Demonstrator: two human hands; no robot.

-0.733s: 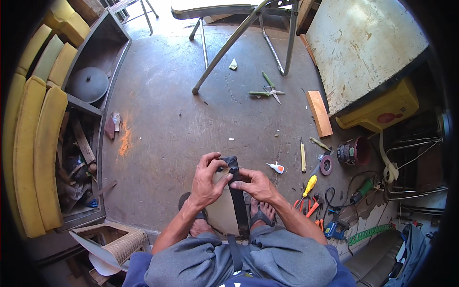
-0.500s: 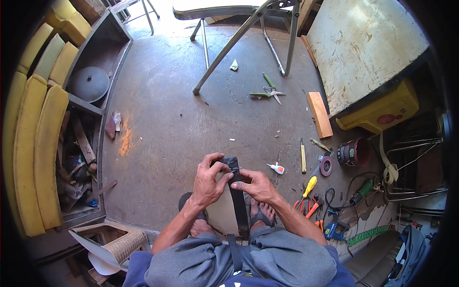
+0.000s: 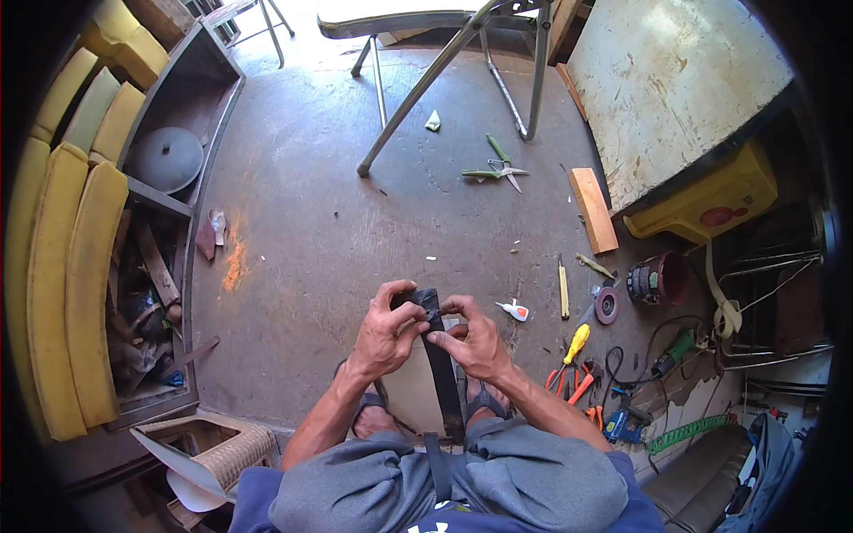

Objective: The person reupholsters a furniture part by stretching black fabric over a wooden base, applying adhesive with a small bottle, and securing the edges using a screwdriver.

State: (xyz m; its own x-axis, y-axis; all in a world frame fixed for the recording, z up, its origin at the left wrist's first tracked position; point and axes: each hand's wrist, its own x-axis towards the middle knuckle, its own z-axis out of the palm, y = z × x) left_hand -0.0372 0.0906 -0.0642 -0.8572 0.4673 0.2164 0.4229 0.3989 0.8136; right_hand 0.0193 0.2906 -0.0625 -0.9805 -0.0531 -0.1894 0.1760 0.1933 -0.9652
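A long black strap-like strip (image 3: 442, 373) runs from between my knees up to my hands. My left hand (image 3: 388, 333) grips its top end from the left, fingers curled over it. My right hand (image 3: 475, 342) pinches the strip just below that, thumb and fingers closed on it. Both hands are held above my sandalled feet and the concrete floor (image 3: 320, 231).
To the right lie a yellow-handled screwdriver (image 3: 576, 342), orange pliers (image 3: 577, 386), a small glue bottle (image 3: 514, 310), a wooden block (image 3: 593, 210), a dark round pot (image 3: 656, 279). Green-handled shears (image 3: 498, 169) lie near metal chair legs (image 3: 426, 84). At left, a shelf with yellow cushions (image 3: 75, 266); a wicker stool (image 3: 222, 449) sits near my left knee.
Both hands stay on the strip in about the same place; the fingers have shifted slightly on its top end.
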